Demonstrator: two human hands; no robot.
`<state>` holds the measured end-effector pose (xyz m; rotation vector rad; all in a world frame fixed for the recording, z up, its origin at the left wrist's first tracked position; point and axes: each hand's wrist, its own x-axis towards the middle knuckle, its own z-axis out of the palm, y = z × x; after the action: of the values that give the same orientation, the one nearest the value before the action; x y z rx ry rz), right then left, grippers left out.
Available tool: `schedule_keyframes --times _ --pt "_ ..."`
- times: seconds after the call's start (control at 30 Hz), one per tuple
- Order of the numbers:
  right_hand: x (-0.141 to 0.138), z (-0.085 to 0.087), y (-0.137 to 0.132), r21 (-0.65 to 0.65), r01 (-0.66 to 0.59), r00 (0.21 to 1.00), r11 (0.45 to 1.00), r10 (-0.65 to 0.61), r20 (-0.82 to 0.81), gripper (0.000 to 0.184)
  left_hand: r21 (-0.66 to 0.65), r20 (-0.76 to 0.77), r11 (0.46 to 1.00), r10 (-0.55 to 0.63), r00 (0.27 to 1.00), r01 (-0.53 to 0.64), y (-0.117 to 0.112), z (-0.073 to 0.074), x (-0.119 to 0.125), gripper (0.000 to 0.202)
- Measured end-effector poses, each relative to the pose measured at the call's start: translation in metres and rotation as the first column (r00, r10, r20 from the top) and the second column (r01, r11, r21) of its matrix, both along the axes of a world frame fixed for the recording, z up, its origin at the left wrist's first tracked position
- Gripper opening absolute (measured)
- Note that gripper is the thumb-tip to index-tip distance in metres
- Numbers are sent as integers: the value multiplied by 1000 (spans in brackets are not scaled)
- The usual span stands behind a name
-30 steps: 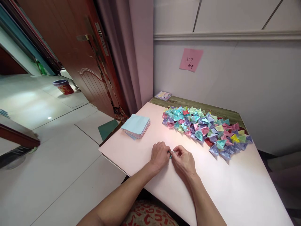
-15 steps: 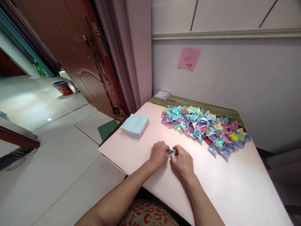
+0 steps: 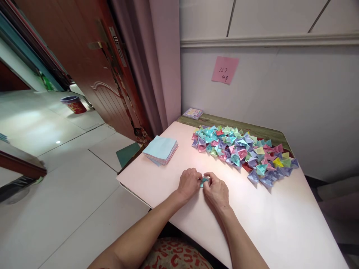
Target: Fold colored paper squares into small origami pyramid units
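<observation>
My left hand (image 3: 189,184) and right hand (image 3: 216,190) both pinch the small teal paper (image 3: 203,182), with the pile of folded pieces (image 3: 241,151) at one o'clock. I judge firm, even creasing best.

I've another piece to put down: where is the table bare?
The table is bare right of the right hand, nearer than the pile of folded pieces, and between the paper stack and the left hand. That pile crowds the far side. Both hands pinch a teal piece.
</observation>
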<state>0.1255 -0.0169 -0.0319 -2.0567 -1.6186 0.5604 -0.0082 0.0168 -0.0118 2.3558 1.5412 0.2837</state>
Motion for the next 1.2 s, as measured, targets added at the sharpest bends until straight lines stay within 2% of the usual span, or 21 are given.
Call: schedule_keyframes --times 0.47,0.6,0.7,0.9,1.03,1.2 --pt "0 2 -5 194 -29 992 981 52 -119 14 -33 23 999 13 1000 -12 -6 14 -6 15" --pt "-3 6 -8 322 -102 990 941 129 -63 18 -104 95 995 22 995 -12 -3 15 -13 22" --pt "-5 8 -9 325 -154 983 933 178 -44 19 -150 135 988 45 990 -25 0 14 -17 24" --pt "-4 5 -9 276 -185 982 943 187 18 15 -189 15 979 78 997 -74 1 13 -18 13" --pt "-3 3 -8 328 -196 980 924 175 93 12 -191 -45 980 55 998 -62 -1 16 -17 14" --pt "-4 -2 -5 391 -227 973 892 191 129 12 -232 -28 972 26 999 -31 0 20 -16 13"
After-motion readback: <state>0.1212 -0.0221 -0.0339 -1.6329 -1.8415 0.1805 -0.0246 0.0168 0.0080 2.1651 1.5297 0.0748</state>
